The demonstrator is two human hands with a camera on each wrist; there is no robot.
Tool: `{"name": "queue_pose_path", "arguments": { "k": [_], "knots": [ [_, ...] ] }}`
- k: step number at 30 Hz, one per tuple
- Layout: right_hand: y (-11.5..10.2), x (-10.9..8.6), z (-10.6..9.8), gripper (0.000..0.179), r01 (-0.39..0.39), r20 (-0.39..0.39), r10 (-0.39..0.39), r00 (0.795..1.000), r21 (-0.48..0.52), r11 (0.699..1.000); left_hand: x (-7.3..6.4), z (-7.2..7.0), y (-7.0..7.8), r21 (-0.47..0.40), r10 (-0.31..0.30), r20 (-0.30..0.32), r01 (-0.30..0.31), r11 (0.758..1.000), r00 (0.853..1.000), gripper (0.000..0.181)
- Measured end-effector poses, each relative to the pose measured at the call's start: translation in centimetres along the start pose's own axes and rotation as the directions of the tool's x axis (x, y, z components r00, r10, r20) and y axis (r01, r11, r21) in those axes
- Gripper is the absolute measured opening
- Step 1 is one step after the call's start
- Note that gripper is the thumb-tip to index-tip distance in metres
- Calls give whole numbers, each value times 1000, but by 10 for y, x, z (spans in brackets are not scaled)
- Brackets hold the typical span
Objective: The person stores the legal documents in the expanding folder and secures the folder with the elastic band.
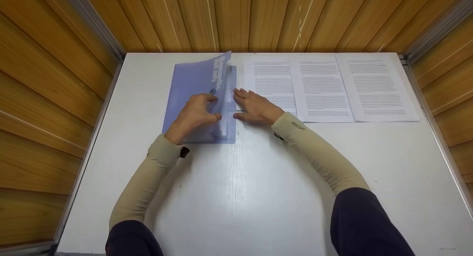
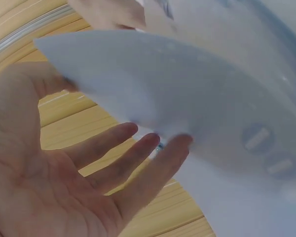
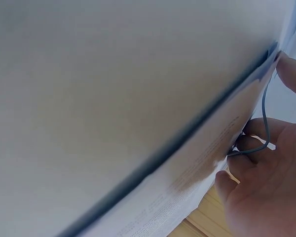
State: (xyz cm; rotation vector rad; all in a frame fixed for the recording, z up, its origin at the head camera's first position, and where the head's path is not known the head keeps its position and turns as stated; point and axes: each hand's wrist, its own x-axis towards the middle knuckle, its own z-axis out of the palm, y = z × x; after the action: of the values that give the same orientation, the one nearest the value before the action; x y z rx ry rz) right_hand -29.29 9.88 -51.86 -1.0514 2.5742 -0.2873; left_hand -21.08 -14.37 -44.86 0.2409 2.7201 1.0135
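Observation:
A translucent blue folder [image 1: 192, 78] lies toward the back left of the table, its cover raised and bowed along the right side. Against that cover rests my left hand [image 1: 194, 113], thumb and fingers spread at its free edge. The left wrist view shows these fingers mostly straight, their tips touching the bent cover [image 2: 138, 74]. My right hand [image 1: 257, 106] lies with extended fingers along the folder's right edge. A thin dark cord [image 3: 265, 118] loops across its fingers in the right wrist view. White sheets show inside the folder; how many is hidden.
Three printed pages or stacks sit side by side at the back right: a left one [image 1: 273, 77], a middle one [image 1: 323, 89] and a right one [image 1: 377, 88]. Wooden slat panels [image 1: 266, 19] enclose the white table [image 1: 240, 197] at the back and sides.

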Motion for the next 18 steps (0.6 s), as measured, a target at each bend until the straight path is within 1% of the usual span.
{"name": "queue_pose_path", "arguments": {
  "k": [3,9,11,16,18],
  "knots": [
    [0,0,0,88,-7,4,7,1000,6,1000,-1,-5,2,-27,-14,14,14,1000,1000,65],
    [-3,-1,-1,88,-10,-4,10,1000,13,1000,-4,-13,4,-91,-39,6,39,995,999,61],
    [-2,0,-1,88,-6,-8,6,1000,5,1000,-5,-15,2,-111,-31,-13,29,993,999,59],
    [-2,1,-1,87,7,-5,-8,1000,-21,1000,-7,-18,-6,-142,10,-82,-22,990,997,53],
    [-3,1,-1,87,4,-6,-4,1000,-22,1000,-7,-18,-8,-153,21,-95,-35,988,995,51]
  ]
}}
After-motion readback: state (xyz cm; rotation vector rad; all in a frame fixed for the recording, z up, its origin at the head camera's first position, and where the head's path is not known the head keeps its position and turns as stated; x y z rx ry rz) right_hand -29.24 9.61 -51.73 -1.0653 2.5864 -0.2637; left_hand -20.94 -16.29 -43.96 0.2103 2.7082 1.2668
